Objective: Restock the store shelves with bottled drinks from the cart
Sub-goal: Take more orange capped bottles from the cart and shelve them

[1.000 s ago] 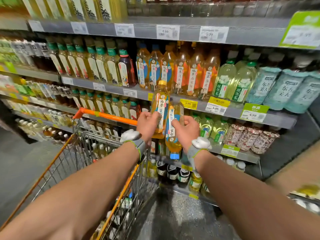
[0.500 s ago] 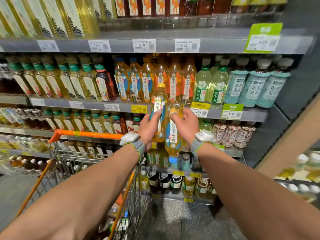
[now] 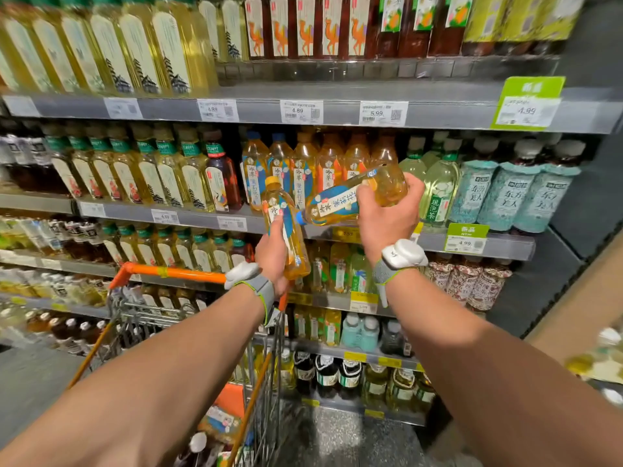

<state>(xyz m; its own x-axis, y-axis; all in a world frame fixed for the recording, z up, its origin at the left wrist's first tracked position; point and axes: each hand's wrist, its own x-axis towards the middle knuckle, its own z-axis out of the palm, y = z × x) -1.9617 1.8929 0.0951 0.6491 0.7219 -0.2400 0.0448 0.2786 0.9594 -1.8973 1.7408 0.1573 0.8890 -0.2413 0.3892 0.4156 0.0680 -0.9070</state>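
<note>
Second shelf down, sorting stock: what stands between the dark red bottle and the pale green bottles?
Head view: a row of amber bottles with blue or orange labels fills that stretch.

- Head camera: one wide-angle view, facing forward and slightly down at the shelves [image 3: 258, 111].
- Range: near; shelves fill the frame, cart [image 3: 175, 273] at lower centre-left.

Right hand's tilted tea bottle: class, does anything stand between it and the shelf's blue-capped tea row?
Yes. The left hand holds an upright yellow-capped bottle in front of that blue-capped row, beside the cap of the tilted bottle. The row's front bottles line the shelf edge; no gap shows.
</note>
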